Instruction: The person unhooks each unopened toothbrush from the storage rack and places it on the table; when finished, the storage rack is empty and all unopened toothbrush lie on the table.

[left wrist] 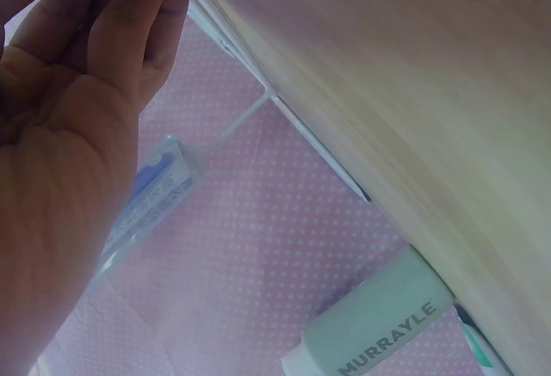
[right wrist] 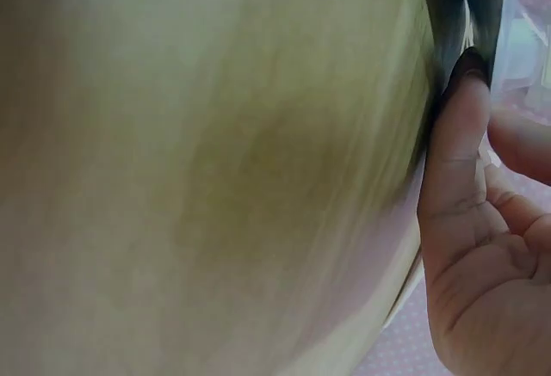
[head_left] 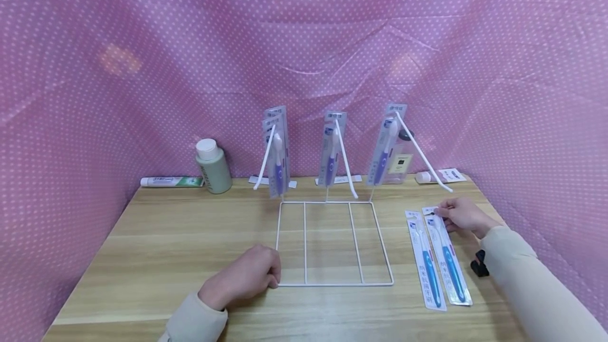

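Observation:
A white wire rack [head_left: 329, 285] has its base on the wooden table and three hooks slanting up toward me. My left hand [head_left: 250, 274], fingers curled, holds its front left corner. Packaged toothbrushes with purple handles hang on the left hook [head_left: 266, 158], the middle hook [head_left: 346, 160] and the right hook [head_left: 424, 153]. To the right of the rack lie two blue packaged toothbrushes [head_left: 426, 263], side by side. My right hand [head_left: 462, 215] pinches the right toothbrush pack [head_left: 448, 260] near its top edge. The right wrist view shows thumb and finger at that pack's edge.
A green bottle [head_left: 215, 168] with a white cap stands at the back left beside a toothpaste tube [head_left: 172, 181]. Behind the right hook are a clear bottle [head_left: 400, 165] and another tube [head_left: 442, 176]. A small black object [head_left: 480, 264] lies near my right sleeve. Pink dotted cloth encloses the table.

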{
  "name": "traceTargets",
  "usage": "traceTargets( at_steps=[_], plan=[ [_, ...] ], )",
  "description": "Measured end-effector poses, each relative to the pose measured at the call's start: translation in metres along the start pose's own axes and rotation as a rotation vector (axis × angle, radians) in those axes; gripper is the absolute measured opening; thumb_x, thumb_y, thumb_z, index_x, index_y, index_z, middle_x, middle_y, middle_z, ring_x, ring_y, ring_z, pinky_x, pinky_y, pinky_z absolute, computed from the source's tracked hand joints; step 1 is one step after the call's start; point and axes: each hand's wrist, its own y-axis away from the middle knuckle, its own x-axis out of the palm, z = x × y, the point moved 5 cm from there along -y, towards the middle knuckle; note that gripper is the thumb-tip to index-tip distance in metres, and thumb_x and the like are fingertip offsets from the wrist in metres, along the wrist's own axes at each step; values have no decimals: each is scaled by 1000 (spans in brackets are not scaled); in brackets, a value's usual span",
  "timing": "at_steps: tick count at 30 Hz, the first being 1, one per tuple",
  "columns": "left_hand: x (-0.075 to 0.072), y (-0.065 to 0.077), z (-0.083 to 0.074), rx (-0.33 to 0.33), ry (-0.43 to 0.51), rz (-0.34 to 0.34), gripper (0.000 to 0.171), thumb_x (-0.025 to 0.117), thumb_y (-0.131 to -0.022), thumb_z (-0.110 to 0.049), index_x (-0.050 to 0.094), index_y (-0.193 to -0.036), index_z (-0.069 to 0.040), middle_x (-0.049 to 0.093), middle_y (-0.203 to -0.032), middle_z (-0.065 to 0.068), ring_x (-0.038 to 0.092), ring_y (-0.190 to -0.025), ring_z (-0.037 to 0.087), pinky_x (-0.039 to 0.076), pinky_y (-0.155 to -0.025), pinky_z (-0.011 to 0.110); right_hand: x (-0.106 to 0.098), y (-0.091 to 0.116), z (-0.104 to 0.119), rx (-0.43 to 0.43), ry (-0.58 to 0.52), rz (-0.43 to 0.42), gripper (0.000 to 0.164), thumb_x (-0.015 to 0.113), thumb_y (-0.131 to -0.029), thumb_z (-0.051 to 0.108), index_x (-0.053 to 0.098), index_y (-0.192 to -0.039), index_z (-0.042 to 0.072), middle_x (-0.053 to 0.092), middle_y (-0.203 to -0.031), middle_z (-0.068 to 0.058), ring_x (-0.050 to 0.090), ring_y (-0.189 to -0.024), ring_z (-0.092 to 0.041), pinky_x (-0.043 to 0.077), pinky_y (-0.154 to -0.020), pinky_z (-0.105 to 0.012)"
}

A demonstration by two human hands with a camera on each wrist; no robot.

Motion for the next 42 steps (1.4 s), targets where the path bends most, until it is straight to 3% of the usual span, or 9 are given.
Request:
traceTargets(
  at_steps=[11, 20, 23, 25, 29, 37, 39, 42],
  plan=[
    [-1, 0, -2, 13, -13, -11, 27, 81, -83, 3, 70, -70, -18, 60, -74, -13, 54, -71, 0, 51, -68, 23, 6, 7, 10, 10, 135, -47, 28, 57, -108, 17, 63, -122, -7, 65, -84, -5, 63, -70, -14, 55, -60, -26],
    [5, 3, -8, 18, -20, -29, 26, 81, -82, 2, 70, -69, -18, 60, -74, -13, 54, -70, -1, 51, -68, 22, 8, 11, 18, -58, 347, -65, 20, 57, -107, 18, 66, -104, 0, 62, -69, -1, 60, -60, -13, 50, -55, -26],
    [6, 5, -10, 13, -22, -30, 26, 81, -82, 3, 70, -70, -18, 60, -74, -13, 54, -71, -1, 51, -68, 22, 7, 13, 23, -63, 416, -50, 27, 55, -108, 26, 65, -102, 2, 61, -67, -1, 58, -60, -14, 48, -58, -30],
    [7, 6, -12, 8, -22, -30, 26, 81, -83, 3, 70, -70, -18, 60, -74, -13, 54, -71, -1, 51, -68, 22, 3, 16, 30, -82, 432, -31, 39, 51, -111, 35, 66, -111, -2, 61, -66, -3, 59, -61, -17, 50, -63, -34],
    [10, 7, -15, 11, -26, -38, 26, 81, -82, 3, 70, -70, -17, 60, -74, -13, 54, -71, -1, 51, -68, 22, -17, 26, 67, -190, 250, -72, 52, 45, -114, 39, 60, -126, -9, 67, -78, -6, 64, -69, -19, 57, -70, -37],
    [13, 12, -20, 3, -18, -36, 28, 79, -82, 4, 69, -69, -18, 59, -73, -14, 53, -70, -1, 50, -68, 22, -63, 45, 184, -382, -136, -280, 57, 52, -108, 52, 59, -135, 2, 73, -104, 10, 69, -93, -8, 57, -83, -21],
    [13, 13, -22, 3, -24, -38, 28, 79, -81, 5, 69, -69, -18, 59, -73, -14, 53, -70, -1, 50, -67, 22, -66, 46, 204, -468, -318, -263, 50, 58, -107, 46, 61, -134, 4, 74, -110, 9, 71, -99, -9, 57, -89, -20],
    [15, 14, -24, 2, -32, -41, 28, 80, -81, 5, 69, -69, -18, 58, -73, -14, 53, -70, -1, 50, -67, 22, -64, 43, 225, -604, -669, -126, 33, 64, -106, 29, 66, -126, 3, 75, -110, 3, 73, -101, -12, 57, -93, -22]
  ],
)
